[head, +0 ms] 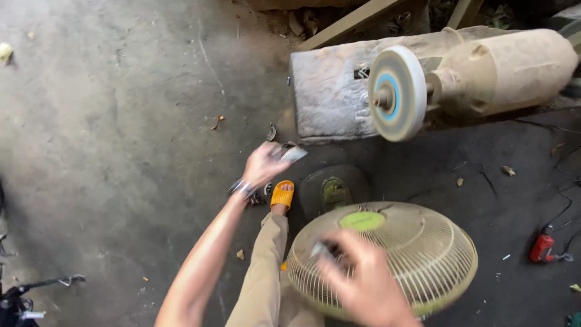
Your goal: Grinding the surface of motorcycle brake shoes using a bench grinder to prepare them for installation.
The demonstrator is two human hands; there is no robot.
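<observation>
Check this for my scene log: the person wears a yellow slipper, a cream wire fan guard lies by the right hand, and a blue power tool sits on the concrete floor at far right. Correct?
Not quite. In the head view the power tool on the grey concrete floor at far right is red, not blue. The rest holds: the slipper is yellow, and the cream wire fan guard lies by the right hand.

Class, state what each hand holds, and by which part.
Left hand grips a small flat grey piece by one end. Right hand pinches a small blurred dark object; which part cannot be told.

Left hand (264,162) outstretched, fingers closed — right hand (363,281) near, blurred.
</observation>
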